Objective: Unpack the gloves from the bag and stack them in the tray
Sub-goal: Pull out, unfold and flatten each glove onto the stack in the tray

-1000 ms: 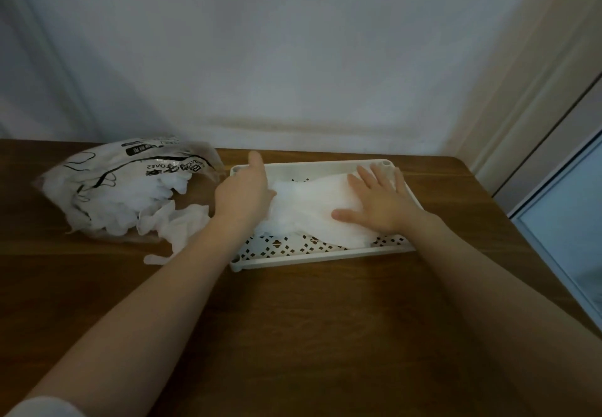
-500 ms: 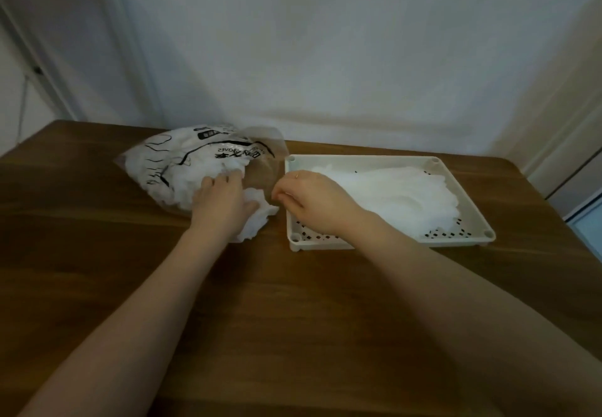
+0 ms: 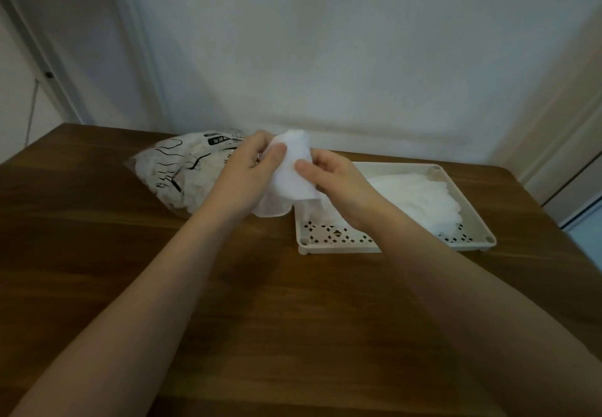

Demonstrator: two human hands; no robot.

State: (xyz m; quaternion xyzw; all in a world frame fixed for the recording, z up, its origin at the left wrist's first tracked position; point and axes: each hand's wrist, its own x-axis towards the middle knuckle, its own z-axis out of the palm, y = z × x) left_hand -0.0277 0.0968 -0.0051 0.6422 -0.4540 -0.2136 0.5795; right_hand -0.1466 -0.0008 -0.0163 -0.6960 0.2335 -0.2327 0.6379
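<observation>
From the head view, a white glove (image 3: 293, 172) is held up between both hands, above the gap between bag (image 3: 182, 172) and tray (image 3: 469, 201). It is pinched by the left hand (image 3: 247, 172), thumb on its front, and by the right hand (image 3: 332, 182) likewise. More gloves are seen inside the bag on the table (image 3: 228, 286), and a stack (image 3: 420, 198) lies in the tray.

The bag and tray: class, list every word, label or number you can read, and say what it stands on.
Bag: a dark label with pale characters, upside down and too blurred to read; black line drawings, no legible words.
Tray: no text.
Gloves: no text.
</observation>
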